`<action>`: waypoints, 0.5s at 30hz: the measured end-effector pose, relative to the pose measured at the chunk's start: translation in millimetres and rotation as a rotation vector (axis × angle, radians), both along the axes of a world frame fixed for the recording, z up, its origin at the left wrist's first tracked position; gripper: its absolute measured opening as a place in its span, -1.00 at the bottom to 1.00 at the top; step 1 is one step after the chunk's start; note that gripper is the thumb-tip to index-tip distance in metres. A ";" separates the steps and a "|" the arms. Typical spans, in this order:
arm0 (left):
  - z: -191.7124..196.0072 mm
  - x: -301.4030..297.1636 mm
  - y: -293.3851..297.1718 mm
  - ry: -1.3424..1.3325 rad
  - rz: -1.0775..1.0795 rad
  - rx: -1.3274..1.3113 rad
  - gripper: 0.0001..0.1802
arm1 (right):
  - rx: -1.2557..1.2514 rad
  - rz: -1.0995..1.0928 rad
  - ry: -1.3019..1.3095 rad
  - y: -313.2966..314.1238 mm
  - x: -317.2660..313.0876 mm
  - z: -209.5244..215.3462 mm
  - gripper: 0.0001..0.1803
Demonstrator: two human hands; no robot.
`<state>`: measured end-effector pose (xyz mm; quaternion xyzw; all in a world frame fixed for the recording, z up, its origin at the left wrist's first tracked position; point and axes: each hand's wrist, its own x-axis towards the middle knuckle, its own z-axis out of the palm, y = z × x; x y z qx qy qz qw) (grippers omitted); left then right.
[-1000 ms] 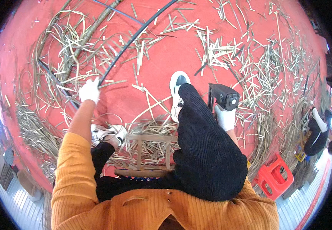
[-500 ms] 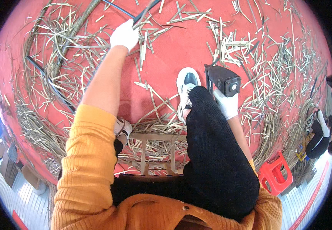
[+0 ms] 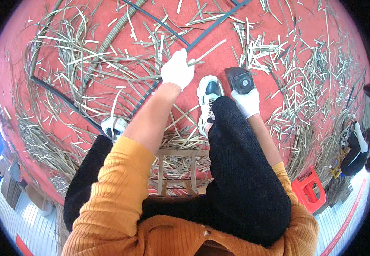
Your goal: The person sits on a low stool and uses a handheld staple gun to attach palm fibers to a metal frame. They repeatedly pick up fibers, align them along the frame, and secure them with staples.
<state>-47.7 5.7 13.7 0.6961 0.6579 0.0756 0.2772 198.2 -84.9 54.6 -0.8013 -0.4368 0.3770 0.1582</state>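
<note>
Red floor covering (image 3: 279, 25) filled the head view, littered with pale cut reed strips (image 3: 261, 51) and loose coils of the same material. I sat on a low wooden stool (image 3: 174, 170) whose slatted frame showed between my legs.

Left hand: my left hand (image 3: 177, 69), in a white glove, was extended forward and closed around a pale reed strip (image 3: 208, 51). The strip projected from the fist up and to the right, its free end lifted clear of the floor. The same hand lay directly over a long dark rod (image 3: 219, 21), which ran diagonally from the upper right down toward my left foot; whether the hand also gripped that rod could not be told. A second dark rod (image 3: 159, 21) crossed toward it from the upper left.

Right hand: my right hand (image 3: 247, 102), also in a white glove, was closed on the lower end of a dark boxy hand tool (image 3: 239, 80), held just beside my right knee. My right shoe (image 3: 208, 91), white with a dark toe, rested on the floor between the two hands.

Periphery: a red plastic stool (image 3: 306, 190) stood at the lower right, near the edge of the red covering.
</note>
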 end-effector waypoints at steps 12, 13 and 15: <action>26.1 -39.1 8.8 -0.686 -0.143 -0.442 -0.37 | -0.052 0.019 0.015 -9.9 5.4 -17.2 -0.69; 28.3 -38.7 7.4 -0.776 -0.115 -0.366 -0.50 | -0.033 0.003 0.031 -9.3 6.8 -18.5 -0.69; 30.4 -42.3 12.8 -0.712 -0.057 -0.492 -0.54 | -0.052 -0.020 0.034 -7.9 7.9 -17.9 -0.69</action>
